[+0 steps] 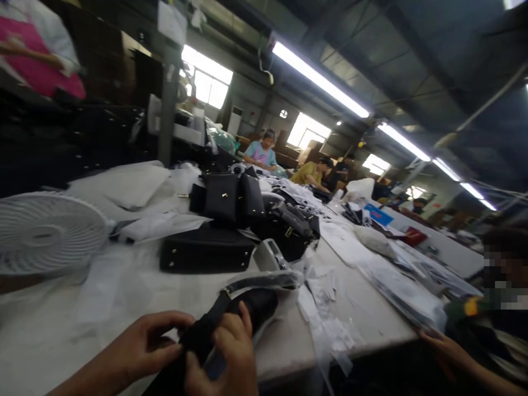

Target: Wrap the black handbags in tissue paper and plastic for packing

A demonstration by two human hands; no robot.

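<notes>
A black bag [258, 307] lies at the near edge of the table, its handle [264, 281] wrapped in clear plastic. My left hand [140, 347] pinches the bag's dark edge between thumb and fingers. My right hand [231, 352] is closed on the same bag, a little to the right, with one finger raised. Just beyond, a black bag with small metal studs [206, 252] lies on its side, and a grey tape dispenser [270, 256] stands to its right.
A white fan [51, 234] is at the left. More black bags [223, 198] are piled mid-table. Paper scraps [330, 324] hang over the front edge. A person's hand [445, 346] touches plastic-covered sheets at the right. Other people work farther back, near a post [167, 104].
</notes>
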